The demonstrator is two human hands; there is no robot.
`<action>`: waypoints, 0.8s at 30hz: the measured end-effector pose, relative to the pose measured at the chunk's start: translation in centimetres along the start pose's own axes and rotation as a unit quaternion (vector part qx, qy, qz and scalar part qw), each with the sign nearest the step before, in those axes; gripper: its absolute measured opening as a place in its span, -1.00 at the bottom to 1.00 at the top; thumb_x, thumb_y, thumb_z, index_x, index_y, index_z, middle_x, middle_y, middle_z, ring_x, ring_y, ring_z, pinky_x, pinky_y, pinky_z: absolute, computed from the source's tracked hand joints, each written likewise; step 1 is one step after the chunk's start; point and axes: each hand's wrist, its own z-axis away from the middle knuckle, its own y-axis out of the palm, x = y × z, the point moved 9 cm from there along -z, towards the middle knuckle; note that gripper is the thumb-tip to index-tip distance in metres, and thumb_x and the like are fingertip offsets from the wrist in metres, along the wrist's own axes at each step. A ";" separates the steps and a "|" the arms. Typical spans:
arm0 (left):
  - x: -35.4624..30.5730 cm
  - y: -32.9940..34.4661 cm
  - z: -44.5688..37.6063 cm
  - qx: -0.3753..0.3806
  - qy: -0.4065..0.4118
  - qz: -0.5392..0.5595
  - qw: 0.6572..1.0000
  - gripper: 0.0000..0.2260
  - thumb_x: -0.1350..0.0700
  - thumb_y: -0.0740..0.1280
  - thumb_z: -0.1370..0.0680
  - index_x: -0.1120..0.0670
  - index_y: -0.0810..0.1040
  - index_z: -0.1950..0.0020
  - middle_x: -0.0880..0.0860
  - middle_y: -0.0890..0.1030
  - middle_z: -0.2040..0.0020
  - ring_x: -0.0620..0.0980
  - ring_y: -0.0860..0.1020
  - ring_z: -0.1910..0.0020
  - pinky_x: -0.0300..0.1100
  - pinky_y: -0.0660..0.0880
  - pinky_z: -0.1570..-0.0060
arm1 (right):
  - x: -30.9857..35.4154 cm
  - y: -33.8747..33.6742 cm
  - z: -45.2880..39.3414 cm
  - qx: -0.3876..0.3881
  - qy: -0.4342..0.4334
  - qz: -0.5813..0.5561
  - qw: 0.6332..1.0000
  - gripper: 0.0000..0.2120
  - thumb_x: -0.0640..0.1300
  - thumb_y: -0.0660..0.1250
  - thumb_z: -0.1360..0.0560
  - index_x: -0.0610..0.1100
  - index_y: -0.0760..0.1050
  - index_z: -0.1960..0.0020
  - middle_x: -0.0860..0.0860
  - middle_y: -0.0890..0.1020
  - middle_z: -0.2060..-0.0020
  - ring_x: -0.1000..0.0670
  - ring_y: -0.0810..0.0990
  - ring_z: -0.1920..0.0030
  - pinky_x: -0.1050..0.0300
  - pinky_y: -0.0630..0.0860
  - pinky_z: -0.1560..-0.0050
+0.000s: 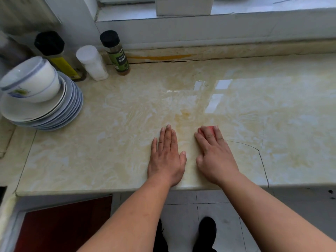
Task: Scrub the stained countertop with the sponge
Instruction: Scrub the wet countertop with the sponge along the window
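- Flat and relaxed, the left hand [166,155] lies palm-down on the table [272,110].
- Just beside it, the right hand [214,155] presses straight fingers onto a red sponge [209,128], mostly hidden beneath them.
- Ahead, between the hands, sits a yellowish stain [185,113].
- Far left of the left hand: stacked plates [54,113] and bowls [32,79].
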 end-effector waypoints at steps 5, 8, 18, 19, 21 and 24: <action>0.0 0.0 0.0 0.001 0.004 0.002 1.000 -0.29 -0.18 -0.07 -0.70 0.14 -0.38 -0.65 0.06 -0.51 -0.62 0.00 -0.48 -0.60 0.08 -0.35 -0.61 | -0.4 0.7 3.3 0.007 0.006 0.021 1.000 -0.23 0.00 0.14 -0.49 0.11 -0.08 -0.64 0.14 -0.19 -0.63 -0.04 -0.37 -0.59 -0.11 0.04 -0.59; 0.1 0.0 0.0 0.008 0.005 0.009 1.000 -0.29 -0.18 -0.06 -0.71 0.13 -0.38 -0.65 0.06 -0.50 -0.62 -0.01 -0.48 -0.60 0.07 -0.36 -0.61 | -0.5 0.8 4.6 0.014 0.005 0.021 1.000 -0.17 -0.04 0.19 -0.47 0.14 -0.12 -0.64 0.15 -0.20 -0.62 -0.03 -0.35 -0.60 -0.10 0.06 -0.59; -0.3 -1.3 0.1 0.067 -0.020 0.053 0.996 -0.23 -0.17 0.10 -0.70 0.10 -0.31 -0.69 0.01 -0.43 -0.65 -0.02 -0.41 -0.63 0.05 -0.28 -0.63 | -1.1 -1.3 4.0 0.046 0.069 0.021 0.996 -0.09 -0.15 0.22 -0.42 0.25 -0.19 -0.60 0.06 -0.21 -0.63 -0.21 0.05 -0.50 -0.04 0.47 -0.29; -0.3 -1.5 0.2 0.073 -0.022 0.060 0.995 -0.22 -0.17 0.11 -0.69 0.09 -0.30 -0.69 0.00 -0.42 -0.66 -0.02 -0.40 -0.64 0.05 -0.26 -0.64 | -1.1 -1.5 4.1 0.048 0.067 0.026 0.996 -0.09 -0.17 0.22 -0.42 0.26 -0.19 -0.59 0.06 -0.21 -0.63 -0.20 0.08 -0.48 -0.03 0.48 -0.25; -0.4 -1.8 0.5 0.081 -0.022 0.074 0.994 -0.22 -0.16 0.13 -0.69 0.08 -0.27 -0.70 -0.01 -0.39 -0.67 -0.02 -0.36 -0.65 0.05 -0.22 -0.65 | -1.2 -1.8 4.5 0.051 0.067 0.033 0.996 -0.08 -0.20 0.22 -0.42 0.26 -0.18 -0.59 0.07 -0.21 -0.62 -0.19 0.10 -0.46 -0.03 0.48 -0.23; -0.3 -1.8 1.0 0.088 -0.019 0.082 0.993 -0.23 -0.15 0.15 -0.69 0.08 -0.24 -0.71 -0.01 -0.34 -0.69 -0.02 -0.32 -0.67 0.02 -0.19 -0.65 | -1.4 -1.8 5.1 0.060 0.075 0.037 0.995 -0.08 -0.25 0.18 -0.40 0.25 -0.16 -0.59 0.07 -0.21 -0.62 -0.19 0.11 -0.45 -0.05 0.47 -0.24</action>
